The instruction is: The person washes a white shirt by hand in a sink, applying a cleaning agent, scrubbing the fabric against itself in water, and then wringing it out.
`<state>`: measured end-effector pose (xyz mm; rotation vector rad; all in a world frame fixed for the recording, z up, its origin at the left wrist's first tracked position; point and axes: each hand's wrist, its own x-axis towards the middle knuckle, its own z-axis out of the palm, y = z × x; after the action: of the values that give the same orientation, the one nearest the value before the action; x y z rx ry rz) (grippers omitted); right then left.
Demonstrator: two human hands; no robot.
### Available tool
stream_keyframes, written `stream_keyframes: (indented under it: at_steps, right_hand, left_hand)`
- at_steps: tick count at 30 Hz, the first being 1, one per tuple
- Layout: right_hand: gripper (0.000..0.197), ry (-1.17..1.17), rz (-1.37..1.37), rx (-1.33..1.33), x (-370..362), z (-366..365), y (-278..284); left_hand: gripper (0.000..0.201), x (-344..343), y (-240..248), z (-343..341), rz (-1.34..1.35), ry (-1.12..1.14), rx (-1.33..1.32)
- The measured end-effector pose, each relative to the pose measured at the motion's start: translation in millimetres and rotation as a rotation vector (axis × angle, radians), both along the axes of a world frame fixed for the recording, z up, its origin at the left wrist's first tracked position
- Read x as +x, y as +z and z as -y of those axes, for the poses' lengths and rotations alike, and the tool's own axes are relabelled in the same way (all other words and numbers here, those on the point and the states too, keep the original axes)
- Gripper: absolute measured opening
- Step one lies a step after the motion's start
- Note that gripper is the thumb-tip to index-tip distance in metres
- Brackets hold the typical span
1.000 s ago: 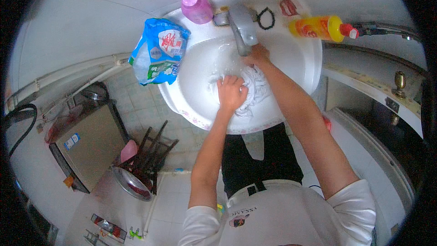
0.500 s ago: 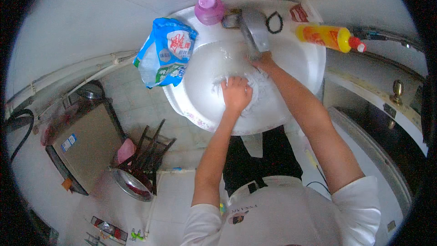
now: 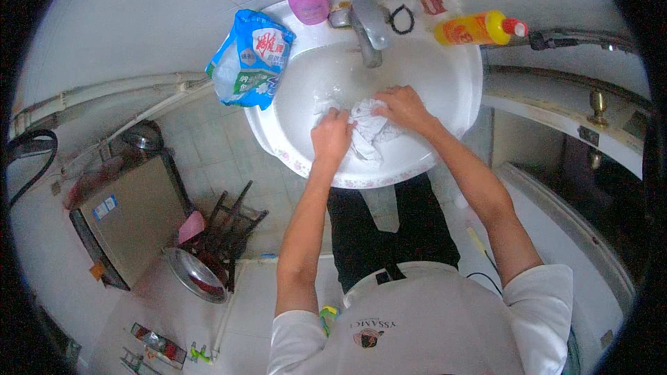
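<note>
A wet, crumpled white cloth lies bunched in the white washbasin. My left hand is closed on the left part of the cloth, with the fingertips mostly turned away from view. On its other side my right hand grips the cloth's upper right part, fingers bent over it. Behind both hands the grey metal faucet points down into the basin. Cloudy water or suds seem to lie around the cloth, though its depth is unclear.
Along the basin's back rim are a pink bottle, a dark beaded bracelet and a red-and-white packet. A blue detergent bag rests on the left rim, a yellow bottle lies on the right. A dark stool stands lower left.
My right hand has come off the faucet and down onto the cloth. My left hand, spread over the cloth before, has moved slightly left and closed on it. The whole view has shifted a little.
</note>
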<state>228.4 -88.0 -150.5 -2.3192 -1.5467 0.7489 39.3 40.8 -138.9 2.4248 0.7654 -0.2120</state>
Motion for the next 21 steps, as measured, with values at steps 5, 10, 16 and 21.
stream_keyframes:
  at_steps: [5, 10, 16, 21]
  right_hand:
    - [0.034, -0.241, -0.058, 0.257, 0.0, 24.0, 28.2]
    - [0.028, -0.471, 0.123, 0.599, -17.1, 43.2, 62.0]
    - [0.029, -1.009, -0.463, 0.094, -15.5, 68.4, 92.9]
    - [0.05, -0.646, 0.057, 0.266, -27.5, 27.6, 13.5]
  left_hand:
    - [0.02, -3.7, 28.6, -10.2, 0.4, 0.117, 0.074]
    - [0.015, -12.2, 76.0, -4.7, 0.613, 0.452, -0.238]
    - [0.017, -15.4, 90.6, -1.2, 0.596, 0.672, -0.333]
    - [0.052, 14.2, 13.4, 9.0, 0.206, 0.464, 0.156]
